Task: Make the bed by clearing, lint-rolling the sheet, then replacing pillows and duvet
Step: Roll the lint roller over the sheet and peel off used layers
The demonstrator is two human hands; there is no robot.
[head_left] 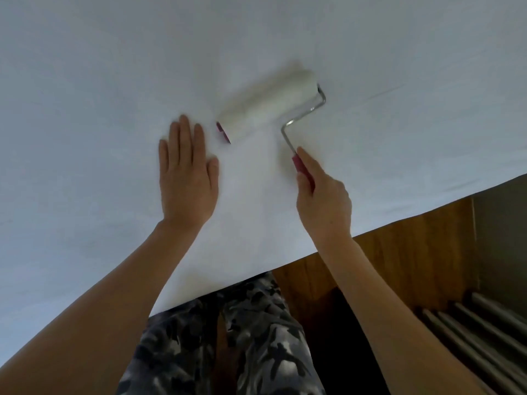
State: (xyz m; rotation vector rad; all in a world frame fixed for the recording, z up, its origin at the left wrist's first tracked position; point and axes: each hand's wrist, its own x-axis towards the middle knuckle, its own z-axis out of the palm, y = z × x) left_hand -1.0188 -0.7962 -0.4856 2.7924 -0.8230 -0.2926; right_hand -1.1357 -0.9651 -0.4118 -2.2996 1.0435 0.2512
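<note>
The white bed sheet (114, 81) fills most of the view, smooth and bare. A large lint roller (265, 105) with a white drum, a bent metal rod and a pink handle lies on the sheet near the middle; its drum is blurred. My right hand (323, 201) grips the pink handle, forefinger stretched along it. My left hand (186, 178) presses flat on the sheet, fingers straight, just left of the roller's pink end cap. No pillows or duvet are in view.
The bed's near edge (370, 232) runs diagonally from lower left to right. Below it is wooden floor (413, 252), my legs in camouflage trousers (242, 337), and a ribbed grey radiator-like object (484, 337) at the lower right.
</note>
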